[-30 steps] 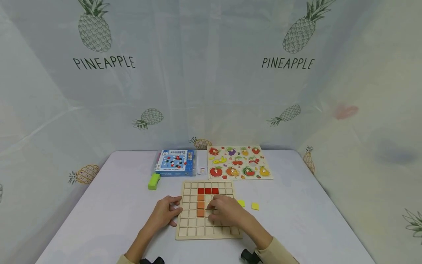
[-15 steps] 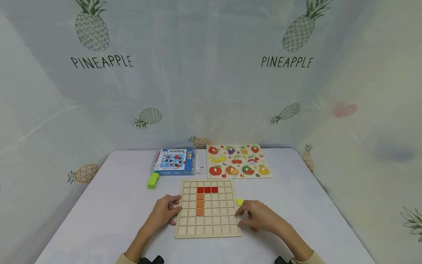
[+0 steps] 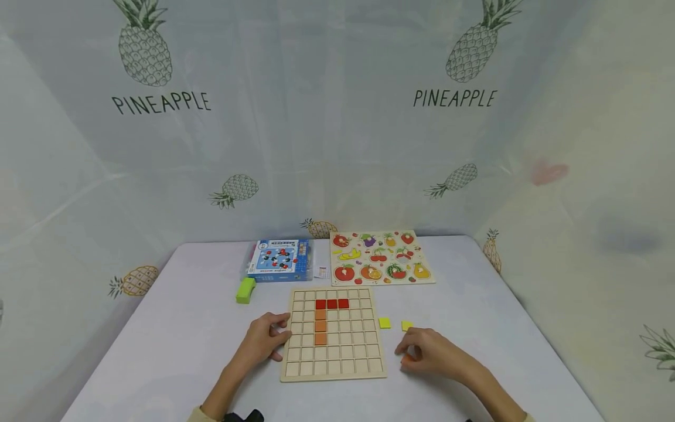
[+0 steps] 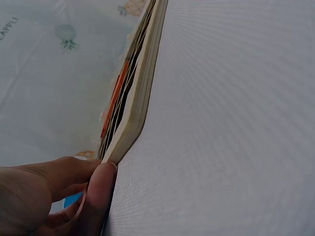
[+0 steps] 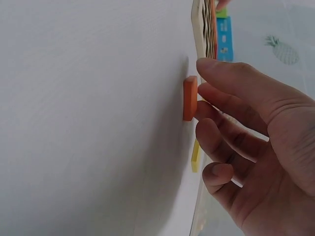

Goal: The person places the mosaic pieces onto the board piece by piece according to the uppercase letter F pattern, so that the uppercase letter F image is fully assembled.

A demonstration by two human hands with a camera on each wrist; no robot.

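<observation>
A wooden grid board (image 3: 333, 369) lies on the table, with three red tiles (image 3: 331, 304) in a row and three orange tiles (image 3: 320, 327) in a column below the leftmost. My left hand (image 3: 261, 339) rests at its left side, index finger and thumb touching the edge; the left wrist view shows the thumb (image 4: 102, 184) against the board's side. To the right of the board, my right hand (image 3: 435, 354) is bent over a loose orange tile (image 5: 189, 101) on the tabletop, fingertips right beside it without a pinch. Two yellow tiles (image 3: 384, 323) lie just beyond.
Behind the board stand a blue boxed set (image 3: 279, 261) and a fruit puzzle board (image 3: 382, 258). A green block (image 3: 245, 291) lies left of the board's far corner. A pineapple-print curtain (image 3: 337, 129) surrounds the white table (image 3: 158, 351) at the back and sides.
My right hand has drawn back from over the board to the table on its right and now hovers around the loose orange tile. My left hand has stayed at the board's edge.
</observation>
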